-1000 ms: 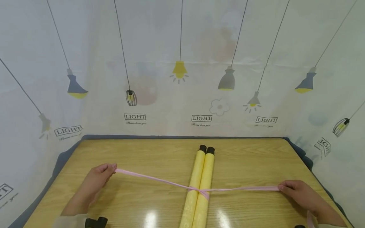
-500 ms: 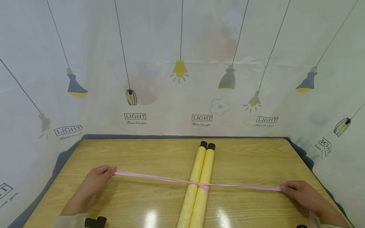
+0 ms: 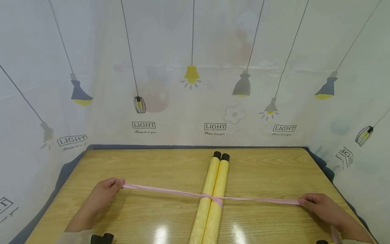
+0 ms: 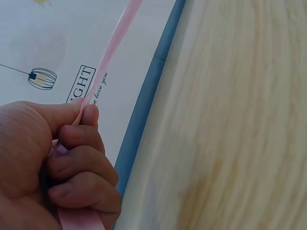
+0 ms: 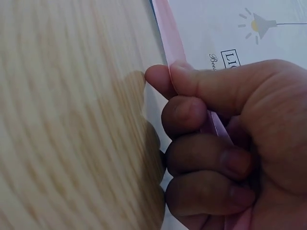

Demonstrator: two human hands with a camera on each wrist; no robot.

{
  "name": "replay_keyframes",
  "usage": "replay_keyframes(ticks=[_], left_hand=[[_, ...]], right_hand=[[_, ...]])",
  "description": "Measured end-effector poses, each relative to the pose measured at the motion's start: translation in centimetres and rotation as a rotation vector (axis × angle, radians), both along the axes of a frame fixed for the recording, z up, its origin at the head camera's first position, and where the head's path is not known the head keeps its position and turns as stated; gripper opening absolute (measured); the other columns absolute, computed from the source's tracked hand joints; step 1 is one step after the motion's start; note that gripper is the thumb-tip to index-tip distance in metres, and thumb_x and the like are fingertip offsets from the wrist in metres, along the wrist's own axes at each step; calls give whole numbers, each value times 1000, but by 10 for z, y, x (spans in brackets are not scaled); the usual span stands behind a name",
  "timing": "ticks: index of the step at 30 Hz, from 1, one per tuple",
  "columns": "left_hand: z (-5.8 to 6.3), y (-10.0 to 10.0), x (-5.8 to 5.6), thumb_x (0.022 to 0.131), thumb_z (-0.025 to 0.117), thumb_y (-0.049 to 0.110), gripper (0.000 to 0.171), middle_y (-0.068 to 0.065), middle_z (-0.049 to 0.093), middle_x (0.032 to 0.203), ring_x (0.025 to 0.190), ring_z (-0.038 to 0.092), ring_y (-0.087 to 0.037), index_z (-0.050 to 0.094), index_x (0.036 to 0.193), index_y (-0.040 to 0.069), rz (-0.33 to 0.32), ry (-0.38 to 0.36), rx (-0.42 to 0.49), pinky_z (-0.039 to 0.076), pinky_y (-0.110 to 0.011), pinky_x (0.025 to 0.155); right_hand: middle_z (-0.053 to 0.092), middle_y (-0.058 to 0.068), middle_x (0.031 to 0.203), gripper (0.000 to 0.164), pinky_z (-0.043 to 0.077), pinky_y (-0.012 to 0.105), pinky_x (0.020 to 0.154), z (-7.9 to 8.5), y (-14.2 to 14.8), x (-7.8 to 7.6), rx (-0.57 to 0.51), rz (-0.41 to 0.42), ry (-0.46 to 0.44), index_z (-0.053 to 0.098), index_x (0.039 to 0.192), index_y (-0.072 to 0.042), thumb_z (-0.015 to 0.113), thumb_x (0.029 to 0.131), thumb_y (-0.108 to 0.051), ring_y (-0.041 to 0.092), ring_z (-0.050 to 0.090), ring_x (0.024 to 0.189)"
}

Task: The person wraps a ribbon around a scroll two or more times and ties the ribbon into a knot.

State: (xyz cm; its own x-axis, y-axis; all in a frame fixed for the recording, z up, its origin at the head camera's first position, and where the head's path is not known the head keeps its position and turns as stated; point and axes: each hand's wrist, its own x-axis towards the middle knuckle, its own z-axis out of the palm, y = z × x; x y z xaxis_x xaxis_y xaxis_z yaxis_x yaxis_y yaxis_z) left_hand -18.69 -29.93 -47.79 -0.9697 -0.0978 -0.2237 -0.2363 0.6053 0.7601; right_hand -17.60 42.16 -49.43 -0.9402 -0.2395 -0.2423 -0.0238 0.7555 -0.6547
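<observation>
Two yellow rolls point(image 3: 210, 200) with black ends lie side by side on the table, their near ends cut off by the frame. A pink ribbon point(image 3: 164, 191) goes round them and crosses on top, its two ends stretched out sideways. At the left, my left hand point(image 3: 105, 193) pinches one end between thumb and forefinger; in the left wrist view the other fingers curl over the ribbon point(image 4: 112, 43), whose tail hangs below. Out to the right, my right hand point(image 3: 323, 206) pinches the other end, and the ribbon point(image 5: 171, 38) runs through its curled fingers in the right wrist view.
The wooden table point(image 3: 152, 166) has a blue-grey border along its back and sides. Behind it stands a white wall covering point(image 3: 170, 44) printed with lamps. A black object point(image 3: 103, 238) shows by the left sleeve.
The rolls and the ribbon crossing have shifted slightly away toward the back of the table. The ribbon stays stretched, and both hands keep nearly the same places and grips.
</observation>
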Motion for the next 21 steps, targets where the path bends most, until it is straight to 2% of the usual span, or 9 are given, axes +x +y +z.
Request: replay_keyframes(ticks=[4, 7, 11, 16, 21], left_hand=[[-3, -2, 1, 102, 51, 54, 52, -1, 54, 87, 73, 42, -16, 63, 98, 4, -4, -2, 6, 36, -30, 62], [-4, -4, 1, 101, 52, 56, 53, -2, 56, 88, 75, 44, -16, 65, 100, 5, -14, 4, -10, 37, -30, 64], [-4, -6, -1, 100, 53, 58, 53, -4, 66, 103, 86, 50, -16, 69, 108, 8, -21, 38, -54, 39, -29, 71], [-3, -4, -2, 101, 59, 46, 46, -2, 72, 111, 91, 56, -9, 70, 120, 5, 18, 66, 11, 47, -23, 76], [-2, -2, -1, 102, 61, 38, 43, -1, 73, 104, 85, 57, -5, 68, 121, 1, 38, 88, 65, 48, -21, 72]], right_hand=[[59, -5, 81, 31, 37, 23, 62, -2, -1, 0, -23, -24, -19, 71, 105, -2, 57, 104, -30, 2, 45, 69], [55, -5, 78, 30, 37, 23, 60, -3, -1, 1, -28, -30, -27, 70, 103, -2, 57, 104, -29, 3, 44, 67], [58, -4, 80, 29, 37, 23, 62, -4, -2, 2, -7, -48, -17, 69, 101, -4, 58, 103, -31, 3, 45, 68], [61, -5, 82, 27, 37, 22, 64, -4, -5, 1, 29, -67, 17, 70, 100, -5, 60, 102, -31, 2, 46, 70], [61, -3, 84, 28, 37, 22, 64, -5, -6, -1, 68, -85, 30, 70, 102, -6, 60, 102, -32, 3, 46, 70]])
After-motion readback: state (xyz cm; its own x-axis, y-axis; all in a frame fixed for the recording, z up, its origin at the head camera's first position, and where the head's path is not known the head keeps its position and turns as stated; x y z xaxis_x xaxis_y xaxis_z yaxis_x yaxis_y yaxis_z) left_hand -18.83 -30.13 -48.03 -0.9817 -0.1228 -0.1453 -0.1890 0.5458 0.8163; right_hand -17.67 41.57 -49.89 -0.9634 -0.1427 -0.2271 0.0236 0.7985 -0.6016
